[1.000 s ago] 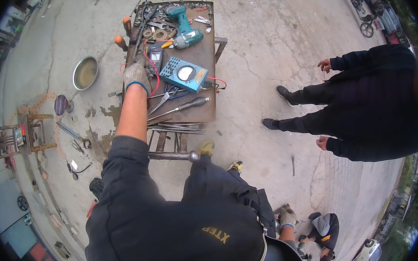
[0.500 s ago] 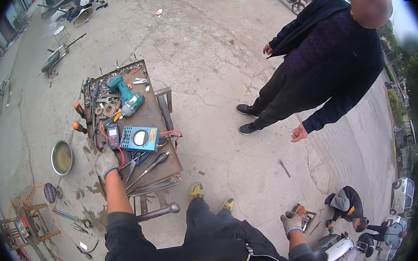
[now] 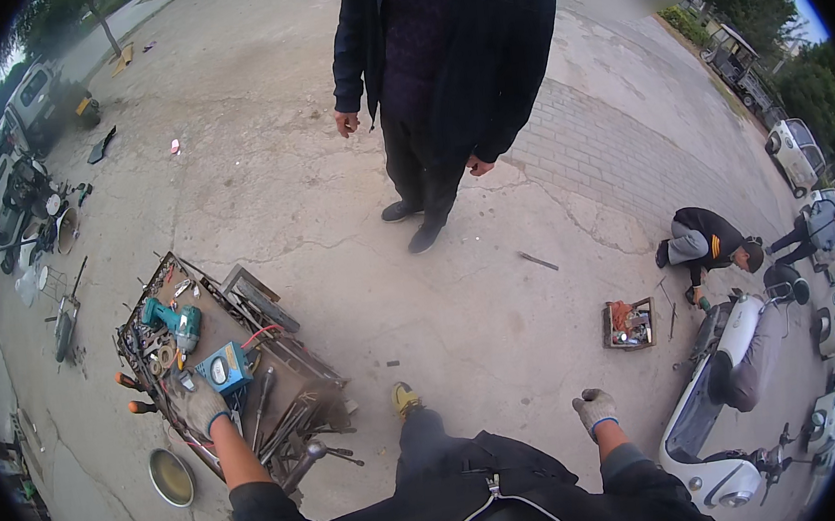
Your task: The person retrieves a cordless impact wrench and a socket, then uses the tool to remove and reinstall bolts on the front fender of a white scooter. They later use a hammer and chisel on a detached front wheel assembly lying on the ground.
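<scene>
My left hand (image 3: 202, 406), in a grey work glove, rests on the cart top against a dark handheld multimeter (image 3: 186, 381), covering its lower part. Its fingertips are too hard to make out to tell their grip. Close to that hand stands a blue tester with a round dial (image 3: 220, 370). A teal cordless impact wrench (image 3: 178, 324) lies farther up the cart (image 3: 293, 378), beside several wrenches and metal rings. A long screwdriver-like tool (image 3: 264, 394) lies right of the hand. My right hand (image 3: 595, 410), also gloved, hangs over the ground with loosely curled fingers, holding nothing.
One person (image 3: 439, 67) stands ahead beyond the cart. Another person (image 3: 707, 241) crouches at right by a white scooter (image 3: 699, 414), near a toolbox (image 3: 629, 325). A metal basin (image 3: 171, 477) sits left of the cart. A metal bar (image 3: 538, 261) lies on the ground.
The view has turned to the right, so the cart sits lower left and the standing person nearer the middle. My left hand stays on the cart, now over the multimeter's lower part.
</scene>
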Tool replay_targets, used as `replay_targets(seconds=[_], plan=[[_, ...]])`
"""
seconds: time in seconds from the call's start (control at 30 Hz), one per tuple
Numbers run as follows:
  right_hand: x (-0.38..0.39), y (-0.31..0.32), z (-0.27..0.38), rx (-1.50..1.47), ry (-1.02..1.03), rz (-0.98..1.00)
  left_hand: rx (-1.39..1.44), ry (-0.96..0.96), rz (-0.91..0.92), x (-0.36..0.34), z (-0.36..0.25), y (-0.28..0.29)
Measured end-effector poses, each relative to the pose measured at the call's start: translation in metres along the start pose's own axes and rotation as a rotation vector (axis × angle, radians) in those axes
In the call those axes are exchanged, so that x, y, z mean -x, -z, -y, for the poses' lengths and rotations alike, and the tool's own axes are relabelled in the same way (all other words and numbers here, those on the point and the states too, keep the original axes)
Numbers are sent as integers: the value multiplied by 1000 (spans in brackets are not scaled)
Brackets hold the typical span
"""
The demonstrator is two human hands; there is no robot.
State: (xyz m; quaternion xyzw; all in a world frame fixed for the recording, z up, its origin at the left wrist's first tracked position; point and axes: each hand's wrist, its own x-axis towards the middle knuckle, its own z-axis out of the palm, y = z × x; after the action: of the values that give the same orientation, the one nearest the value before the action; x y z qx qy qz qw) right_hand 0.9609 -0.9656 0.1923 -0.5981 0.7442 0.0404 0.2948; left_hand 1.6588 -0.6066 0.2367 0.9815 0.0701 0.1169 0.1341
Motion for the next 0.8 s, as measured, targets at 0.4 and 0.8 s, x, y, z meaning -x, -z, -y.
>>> replay_targets(seconds=[0.4,0.8], plan=[[30,-68,-275,-505,-404,-37,-172,-118,394,176,-45,62],[131,-78,-469,-1169,-1024,87,-194,-106,564,260,-27,105]])
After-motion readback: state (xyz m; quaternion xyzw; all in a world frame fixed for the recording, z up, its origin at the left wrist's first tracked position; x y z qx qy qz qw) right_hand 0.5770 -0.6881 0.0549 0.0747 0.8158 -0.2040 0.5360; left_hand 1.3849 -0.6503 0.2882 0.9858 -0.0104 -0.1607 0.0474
